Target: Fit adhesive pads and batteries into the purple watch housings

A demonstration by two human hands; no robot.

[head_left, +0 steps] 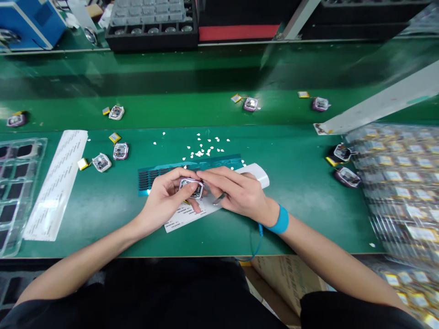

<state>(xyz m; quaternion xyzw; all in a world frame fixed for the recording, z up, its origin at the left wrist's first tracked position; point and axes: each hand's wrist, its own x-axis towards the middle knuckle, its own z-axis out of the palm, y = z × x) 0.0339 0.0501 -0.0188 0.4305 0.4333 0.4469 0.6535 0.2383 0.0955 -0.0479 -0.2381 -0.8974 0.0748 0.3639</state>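
My left hand (164,196) is closed around a small watch case (187,185) with its circuit board showing, the thumb lying over the board. A bit of yellow battery shows below the case. My right hand (240,189) wears a blue wrist strap (281,219). Its fingertips meet at the case's right edge, and a metal tool that looks like tweezers (220,198) pokes out under the fingers. What the fingertips pinch is hidden. Beneath the hands lie a white printed sheet (180,220), a blue strip of dark pads (143,183) and a white rounded object (259,173).
Small white pieces (200,153) lie scattered behind the hands. Several open watch cases with batteries, such as one white case (102,162), sit around the bench. A clear tray (20,183) and a long label sheet (56,183) are left; stacked battery trays (404,183) stand right.
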